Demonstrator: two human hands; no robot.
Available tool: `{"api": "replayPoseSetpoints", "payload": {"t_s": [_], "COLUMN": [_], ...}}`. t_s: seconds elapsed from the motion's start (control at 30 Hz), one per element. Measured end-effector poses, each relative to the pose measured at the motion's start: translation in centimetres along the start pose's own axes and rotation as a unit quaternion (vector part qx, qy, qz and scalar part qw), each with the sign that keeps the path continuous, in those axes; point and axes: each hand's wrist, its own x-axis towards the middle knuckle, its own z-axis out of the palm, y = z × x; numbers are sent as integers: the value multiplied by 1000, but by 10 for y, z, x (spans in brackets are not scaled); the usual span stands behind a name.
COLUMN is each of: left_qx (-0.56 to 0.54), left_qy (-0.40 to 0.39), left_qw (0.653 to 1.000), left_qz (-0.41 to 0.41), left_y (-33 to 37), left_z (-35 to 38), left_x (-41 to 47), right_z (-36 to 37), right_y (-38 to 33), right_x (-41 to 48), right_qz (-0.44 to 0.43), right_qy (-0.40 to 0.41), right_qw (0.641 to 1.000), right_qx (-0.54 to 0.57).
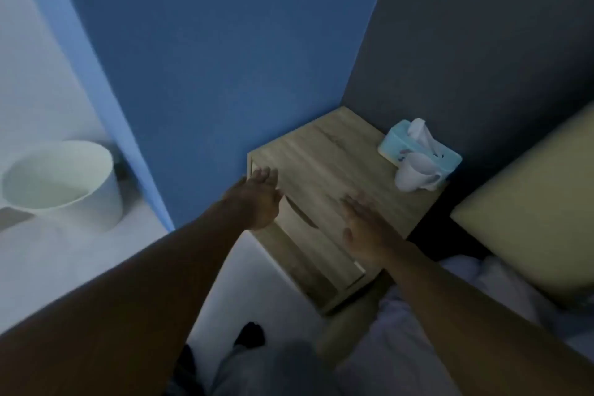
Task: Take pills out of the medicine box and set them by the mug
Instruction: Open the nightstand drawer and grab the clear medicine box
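Bedside bench (321, 151): mug (413, 172) stood at far right corner, touching tissue box (418, 146). Medicine box and pills: not seen; drawer (308, 235) shut. Left hand (257, 199) and right hand (363, 228): spread wide, nothing held. Task judged barely begun.

Bedroom in a home, dim light. Wooden nightstand (324, 157) is sitting in the corner at frame center, w/ a blue wall (209, 58) running behind it. Tissue box (418, 151) and white mug (413, 173) are resting on its far right edge. Pillow (530, 219) and rumpled bedding (466, 283) are lying at right; white wastebasket (64, 183) is standing at left.
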Motion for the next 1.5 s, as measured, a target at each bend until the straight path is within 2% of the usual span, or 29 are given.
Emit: {"api": "replayPoseSetpoints", "payload": {"t_s": [0.13, 0.23, 0.37, 0.6, 0.67, 0.8, 1.0, 1.17, 1.37, 1.5], "left_qx": [12, -32, -86, -115, -131, -197, -334, -460, -538, -550], "left_qy": [-16, -36, -37, -70, -90, -110, -33, 43, 70, 76], "left_qw": [1000, 998, 995, 990, 987, 974, 939, 882, 834, 824], "left_qz": [17, 27, 23, 29, 16, -15, -73, -92, -99, -111], "left_y": [22, 27, 17, 0, -4, -9, -3, 6, 22, 20], "left_z": [14, 24, 39, 97, 114, 142, 168, 185, 191, 188], "left_x": [-59, -79, -65, -7, 13, 49, 98, 127, 126, 117], "right_z": [12, 26, 39, 84, 97, 120, 132, 134, 136, 136], "right_y": [9, 13, 17, 26, 32, 38, 40, 40, 43, 44], "right_x": [-57, -78, -73, -26, -10, 1, 8, 8, 7, 8], "right_qz": [6, 1, 12, 33, 45, 41, 47, 48, 51, 53], "right_qy": [-34, -13, 1, -56, -29, 77, 124, 137, 132, 126], "right_qw": [999, 1000, 1000, 998, 999, 996, 991, 989, 990, 990], "right_qx": [-19, -22, 10, -2, 6, -7, -3, -3, 7, 15]}}
